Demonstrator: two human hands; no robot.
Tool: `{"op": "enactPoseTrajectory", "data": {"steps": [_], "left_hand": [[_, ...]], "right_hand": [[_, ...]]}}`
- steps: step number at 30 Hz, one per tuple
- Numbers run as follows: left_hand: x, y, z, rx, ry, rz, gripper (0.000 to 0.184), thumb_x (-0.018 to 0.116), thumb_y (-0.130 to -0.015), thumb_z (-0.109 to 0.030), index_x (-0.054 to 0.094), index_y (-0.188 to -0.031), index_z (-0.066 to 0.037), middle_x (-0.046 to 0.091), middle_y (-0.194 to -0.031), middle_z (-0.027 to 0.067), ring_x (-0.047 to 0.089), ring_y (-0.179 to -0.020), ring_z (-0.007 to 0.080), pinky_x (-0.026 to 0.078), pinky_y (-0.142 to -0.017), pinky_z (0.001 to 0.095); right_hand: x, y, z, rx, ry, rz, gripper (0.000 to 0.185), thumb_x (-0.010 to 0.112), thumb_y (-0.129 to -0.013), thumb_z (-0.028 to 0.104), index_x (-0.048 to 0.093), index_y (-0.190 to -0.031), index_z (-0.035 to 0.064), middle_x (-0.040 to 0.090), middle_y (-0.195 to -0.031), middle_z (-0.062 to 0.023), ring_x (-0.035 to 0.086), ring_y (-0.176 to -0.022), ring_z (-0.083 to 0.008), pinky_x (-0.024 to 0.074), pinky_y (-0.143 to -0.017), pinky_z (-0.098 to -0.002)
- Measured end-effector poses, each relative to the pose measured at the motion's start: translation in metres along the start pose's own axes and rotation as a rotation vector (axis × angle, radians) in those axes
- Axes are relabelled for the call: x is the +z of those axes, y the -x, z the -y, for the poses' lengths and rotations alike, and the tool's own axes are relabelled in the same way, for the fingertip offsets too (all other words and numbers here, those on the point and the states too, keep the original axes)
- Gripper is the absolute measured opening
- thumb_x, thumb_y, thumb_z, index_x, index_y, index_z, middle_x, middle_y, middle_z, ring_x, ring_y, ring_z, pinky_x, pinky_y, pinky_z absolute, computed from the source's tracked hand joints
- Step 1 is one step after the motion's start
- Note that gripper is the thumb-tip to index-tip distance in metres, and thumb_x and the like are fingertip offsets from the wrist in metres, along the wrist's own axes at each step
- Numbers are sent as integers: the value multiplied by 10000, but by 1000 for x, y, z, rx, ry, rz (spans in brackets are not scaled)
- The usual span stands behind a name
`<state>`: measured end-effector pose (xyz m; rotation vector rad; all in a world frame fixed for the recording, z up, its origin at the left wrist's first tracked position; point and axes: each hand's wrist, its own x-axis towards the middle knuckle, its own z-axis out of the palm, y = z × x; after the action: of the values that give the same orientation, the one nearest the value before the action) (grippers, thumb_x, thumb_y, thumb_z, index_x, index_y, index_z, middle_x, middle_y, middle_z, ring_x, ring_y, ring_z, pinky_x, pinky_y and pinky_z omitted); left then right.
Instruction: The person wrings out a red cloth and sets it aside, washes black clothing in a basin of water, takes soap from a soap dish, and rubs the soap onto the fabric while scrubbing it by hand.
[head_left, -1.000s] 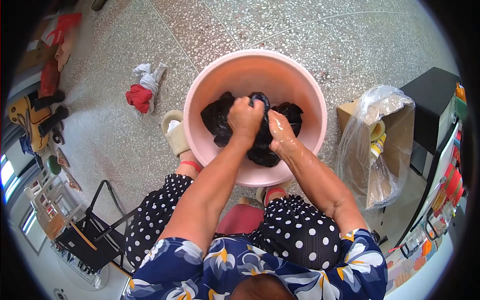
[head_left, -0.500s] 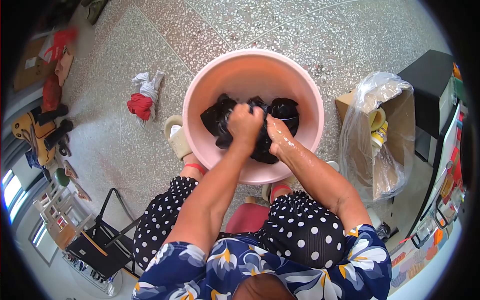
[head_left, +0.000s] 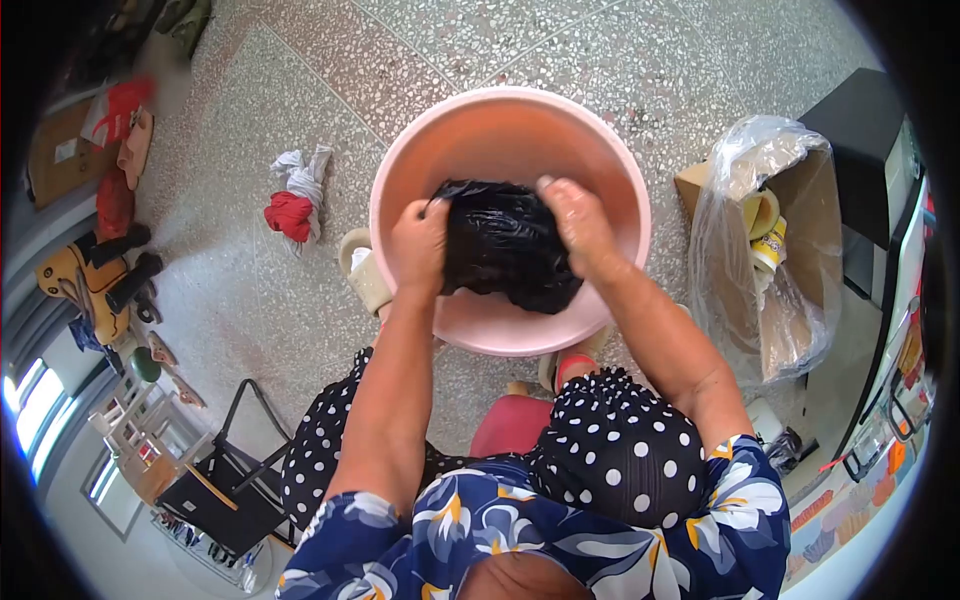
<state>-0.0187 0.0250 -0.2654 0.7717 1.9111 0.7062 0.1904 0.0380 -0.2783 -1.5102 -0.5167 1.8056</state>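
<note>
though bunched before, the black cloth (head_left: 506, 242) now spreads out, left fingers (head_left: 426, 214) pinching its edge, right fingers (head_left: 562, 198) apparently likewise.

From where I stand, the speckled floor (head_left: 330, 60) carries a pink basin (head_left: 641, 200); around it, a red cloth (head_left: 289, 215) and pale cloth (head_left: 304, 178) bunch together at nine o'clock, a plastic-draped cardboard box (head_left: 692, 182) sits at three.

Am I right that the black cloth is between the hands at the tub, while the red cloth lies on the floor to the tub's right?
Not quite: the head view shows the red cloth on the floor to the tub's left.
</note>
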Motion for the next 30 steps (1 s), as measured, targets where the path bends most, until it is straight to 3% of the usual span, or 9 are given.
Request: {"op": "enactPoseTrajectory", "data": {"steps": [3, 6, 8, 12, 15, 20, 26, 28, 30], "left_hand": [[-33, 34, -27, -100, 548, 187, 446, 713, -762, -188, 520, -1113, 7, 618, -932, 94, 625, -779, 183, 529, -699, 266], [-30, 58, -31, -93, 491, 123, 544, 722, -737, -139, 470, -1198, 1, 599, -959, 116, 625, -762, 182, 533, -662, 261], [-26, 75, -40, -295, 377, 297, 684, 696, -687, -39, 403, -1305, -20, 578, -1006, 98, 594, -875, 180, 511, -767, 286], [-13, 98, -35, -309, 565, 455, 685, 595, -650, 42, 410, -1308, 0, 567, -1052, 111, 589, -915, 186, 496, -824, 303], [-24, 106, -41, -369, 939, 470, 627, 498, -702, 68, 400, -1319, 9, 541, -1185, 158, 576, -1040, 245, 471, -922, 354], [-56, 131, -79, -248, 931, 375, 569, 463, -779, 82, 374, -1337, 19, 495, -1264, 181, 545, -1104, 264, 439, -970, 378], [-73, 165, -96, 10, 931, 372, 513, 494, -842, 39, 366, -1339, 13, 443, -1319, 161, 510, -1148, 255, 421, -988, 366], [-61, 155, -72, -44, 968, 332, 471, 501, -830, 34, 391, -1287, 52, 510, -1225, 185, 557, -1079, 292, 459, -953, 405], [-49, 147, -50, -510, 1190, 260, 401, 506, -824, 11, 422, -1209, 85, 562, -1118, 213, 604, -978, 335, 504, -884, 463]], "right_hand": [[-23, -16, 18, -436, 441, -217, 269, 608, -869, 269, 614, -944, 11, 592, -775, -63, 539, -753, -164, 439, -762, -306], [-14, 2, 22, -664, 792, -392, 319, 610, -862, 280, 595, -1051, 23, 607, -969, -175, 574, -915, -249, 436, -831, -351], [-6, 18, 16, -206, 475, 139, 412, 602, -862, 352, 574, -1112, 26, 573, -1089, -195, 538, -1026, -246, 411, -879, -356], [15, 30, -19, 104, 281, 264, 529, 590, -841, 466, 593, -1025, -31, 642, -951, -95, 597, -865, -192, 430, -853, -334], [15, 28, 4, 372, -65, 434, 337, 656, -824, 327, 592, -979, 34, 629, -854, -42, 592, -763, -133, 469, -776, -283], [11, 37, 47, 121, -444, 409, 289, 653, -805, 57, 497, -1049, 59, 603, -909, -38, 591, -842, -121, 486, -779, -252], [7, 76, 106, -39, -443, 457, 275, 613, -823, 40, 494, -1066, 92, 605, -898, -29, 605, -824, -122, 503, -748, -250], [0, 72, 109, 73, -67, 444, 243, 580, -853, 80, 495, -1080, 98, 607, -896, -17, 608, -815, -110, 510, -694, -246], [-7, 69, 110, 40, 61, 410, 236, 566, -855, 132, 505, -1082, 99, 591, -875, 2, 580, -754, -80, 494, -628, -230]]}}
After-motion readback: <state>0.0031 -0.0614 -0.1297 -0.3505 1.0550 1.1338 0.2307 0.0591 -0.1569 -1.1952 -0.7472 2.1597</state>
